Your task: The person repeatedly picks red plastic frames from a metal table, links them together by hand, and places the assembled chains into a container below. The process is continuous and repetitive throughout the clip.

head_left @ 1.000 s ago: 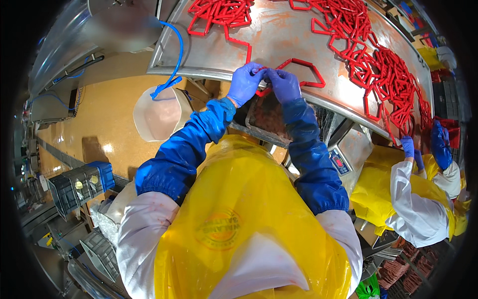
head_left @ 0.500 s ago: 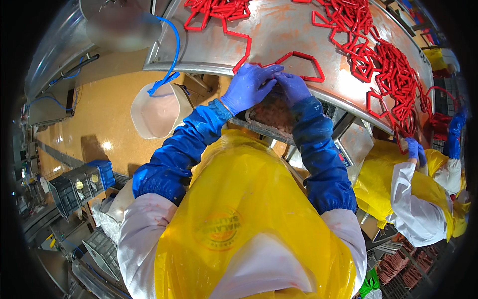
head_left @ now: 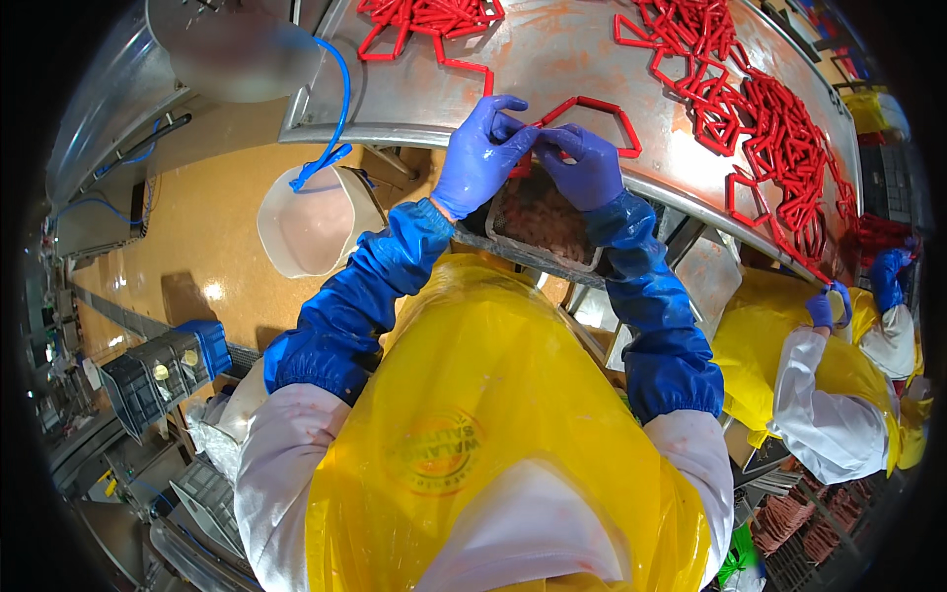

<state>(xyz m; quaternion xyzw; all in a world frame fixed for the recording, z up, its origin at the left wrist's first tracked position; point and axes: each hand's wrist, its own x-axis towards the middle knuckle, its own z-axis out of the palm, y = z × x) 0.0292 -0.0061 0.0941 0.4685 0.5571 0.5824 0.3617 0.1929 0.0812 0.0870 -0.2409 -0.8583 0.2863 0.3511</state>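
A chain of thin red sausages (head_left: 596,104) runs across the table edge through both my hands, which wear purple gloves. My left hand (head_left: 481,156) pinches the chain between thumb and fingers. Close beside it, my right hand (head_left: 586,170) grips the same chain, its fingertips almost meeting the left thumb. A short red length hangs just below the fingertips, partly hidden by the hands. Beneath them a mesh-sided crate (head_left: 508,235) holds pale, wet-looking scraps (head_left: 543,219).
The steel table (head_left: 567,61) carries a sausage heap (head_left: 439,14) at far left and a larger heap (head_left: 784,138) at right. Left stand a white bucket (head_left: 314,232) of pinkish liquid and a hanging blue hose (head_left: 345,89). A co-worker's gloved hand (head_left: 824,308) handles sausages at right.
My hands have lifted and opened apart slightly, showing the pinched chain and more of the crate below. The co-worker's hands at right have shifted a little.
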